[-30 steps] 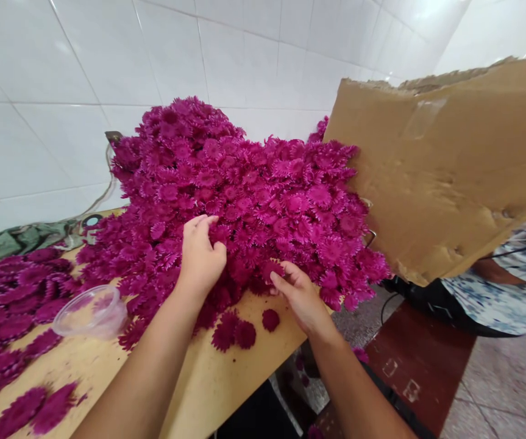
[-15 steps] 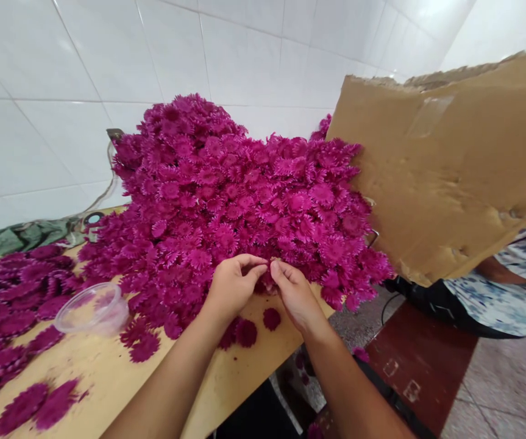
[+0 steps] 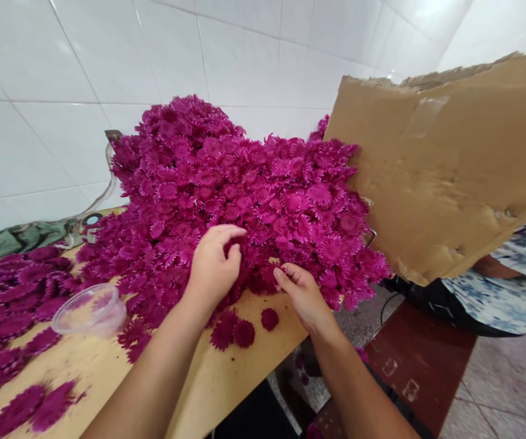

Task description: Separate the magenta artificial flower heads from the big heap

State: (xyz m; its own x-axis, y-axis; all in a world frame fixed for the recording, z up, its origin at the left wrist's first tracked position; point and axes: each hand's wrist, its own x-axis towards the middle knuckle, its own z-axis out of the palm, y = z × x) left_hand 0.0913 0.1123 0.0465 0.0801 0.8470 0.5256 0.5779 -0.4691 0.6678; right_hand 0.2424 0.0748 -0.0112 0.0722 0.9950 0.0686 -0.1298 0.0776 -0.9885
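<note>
A big heap of magenta flower heads [image 3: 253, 189] with toothed petals covers the back of the table. My left hand [image 3: 217, 259] is at the heap's front, its thumb and fingers apart and nothing visible between them. To its right, my right hand [image 3: 302, 292] is closed in a pinch at the heap's lower edge. A magenta flower head [image 3: 263, 278] shows at its fingertips, partly lost against the others. On the bare wood just below lie a small round flower piece [image 3: 269, 319] and a few loose flower heads [image 3: 243, 333].
A clear plastic tub [image 3: 89, 311] stands at left, near flattened flower stacks [image 3: 11, 305]. Brown cardboard [image 3: 431, 164] leans against the heap's right side. A person in patterned clothing [image 3: 514, 280] is partly behind it. The wooden table's [image 3: 226, 390] front edge runs below my hands.
My hands have come apart. The left moved left and up toward the heap and its fingers opened; the right shifted slightly right and down, still pinching.
</note>
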